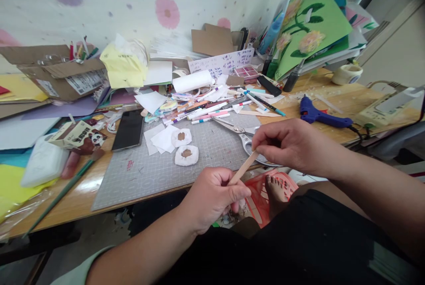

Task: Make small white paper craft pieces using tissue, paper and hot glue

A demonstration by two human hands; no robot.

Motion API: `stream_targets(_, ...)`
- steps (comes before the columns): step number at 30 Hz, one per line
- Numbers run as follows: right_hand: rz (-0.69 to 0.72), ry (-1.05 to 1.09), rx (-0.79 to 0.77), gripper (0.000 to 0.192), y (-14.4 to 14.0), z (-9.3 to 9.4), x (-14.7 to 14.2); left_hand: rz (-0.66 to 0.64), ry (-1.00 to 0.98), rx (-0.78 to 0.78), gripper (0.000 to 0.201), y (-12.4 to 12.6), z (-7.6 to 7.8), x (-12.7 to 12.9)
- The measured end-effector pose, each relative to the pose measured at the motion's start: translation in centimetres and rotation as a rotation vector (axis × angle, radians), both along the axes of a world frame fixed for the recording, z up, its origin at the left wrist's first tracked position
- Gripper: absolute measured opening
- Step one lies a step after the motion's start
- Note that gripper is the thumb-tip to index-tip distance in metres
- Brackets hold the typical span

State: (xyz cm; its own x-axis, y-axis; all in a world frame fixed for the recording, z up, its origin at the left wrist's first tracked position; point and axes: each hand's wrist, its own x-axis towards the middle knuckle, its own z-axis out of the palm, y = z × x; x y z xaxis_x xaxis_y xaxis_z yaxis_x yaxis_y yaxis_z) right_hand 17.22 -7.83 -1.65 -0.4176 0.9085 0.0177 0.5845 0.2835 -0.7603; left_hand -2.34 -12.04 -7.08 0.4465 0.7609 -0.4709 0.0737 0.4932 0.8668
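A thin wooden craft stick [244, 168] is held between both hands over my lap, just in front of the desk edge. My left hand [212, 196] pinches its lower end and my right hand [288, 145] grips its upper end. Right behind my right hand, grey-handled scissors [237, 132] lie on the grey cutting mat [149, 170]. Two round white cotton pads with brown centres [184, 147] sit on the mat's middle, apart from my hands.
A blue glue gun [320, 116] lies at the right on the wooden desk [76, 201]. Several pens and markers [206, 110], a black phone [128, 129], a small panda carton [78, 136], a cardboard box [59, 70] and green flower artwork [308, 24] crowd the back. A red basket [265, 194] stands below by my foot.
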Motion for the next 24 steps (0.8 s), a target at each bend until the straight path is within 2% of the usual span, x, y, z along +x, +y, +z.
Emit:
stream_targets(5, -0.024, 0.009, 0.014, 0.008, 0.0, 0.15, 0.56, -0.029, -0.13, -0.022, 0.019, 0.01, 0.21, -0.5)
stream_targets(9, -0.035, 0.022, 0.004, 0.007, 0.21, 0.1, 0.78, 0.022, -0.225, -0.078, 0.021, 0.11, 0.34, -0.47)
stream_targets(12, -0.035, 0.019, -0.01, 0.007, 0.2, 0.1, 0.57, 0.035, -0.19, -0.08, 0.02, 0.13, 0.28, -0.2)
stream_targets(17, -0.027, 0.026, -0.008, 0.008, -0.28, 0.22, 0.06, 0.074, -0.028, 0.02, 0.019, 0.02, 0.03, 0.05)
stream_targets(24, -0.008, 0.019, 0.009, 0.009, -0.41, 0.19, -0.07, 0.018, 0.022, 0.053, 0.02, 0.0, 0.05, -0.07)
